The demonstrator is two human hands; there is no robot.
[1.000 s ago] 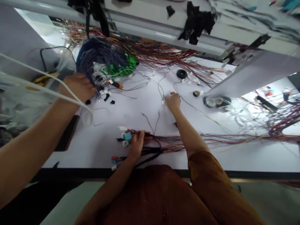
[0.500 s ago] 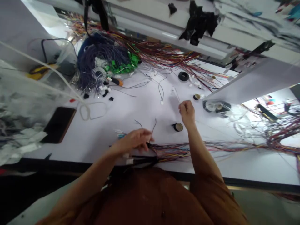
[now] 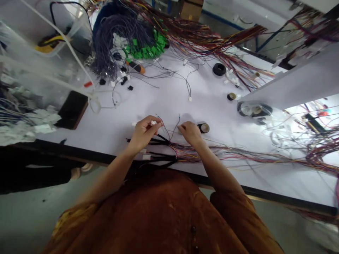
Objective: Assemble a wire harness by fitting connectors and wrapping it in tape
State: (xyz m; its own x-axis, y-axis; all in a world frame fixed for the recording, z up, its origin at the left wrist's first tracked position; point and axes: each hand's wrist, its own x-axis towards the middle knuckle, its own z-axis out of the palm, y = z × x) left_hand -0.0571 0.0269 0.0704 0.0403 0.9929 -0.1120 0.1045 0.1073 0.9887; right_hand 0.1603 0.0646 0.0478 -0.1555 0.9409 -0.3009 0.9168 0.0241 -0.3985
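Observation:
My left hand [image 3: 144, 132] is closed in a pinch on a small white connector [image 3: 153, 122], held just above the table. My right hand [image 3: 190, 132] is closed too, its fingertips on what looks like a thin pale wire that runs toward the left hand; the grip is partly hidden. Between the hands, two thin wire ends [image 3: 179, 118] stand up out of a wire harness [image 3: 212, 150] with black-sleeved branches [image 3: 164, 163], lying along the table's near edge. A roll of black tape [image 3: 203, 128] is right beside my right hand.
At the back left lie a bundle of grey wires with green connectors [image 3: 148, 49] and an orange-handled tool [image 3: 137, 67]. A dark phone-like slab [image 3: 72, 109] lies left. Further tape rolls [image 3: 219, 69] and a white post [image 3: 291, 76] stand at right.
My right hand has come back from farther up the table, toward the left hand. The left hand, open before, is now shut on the white connector. The camera view has shifted.

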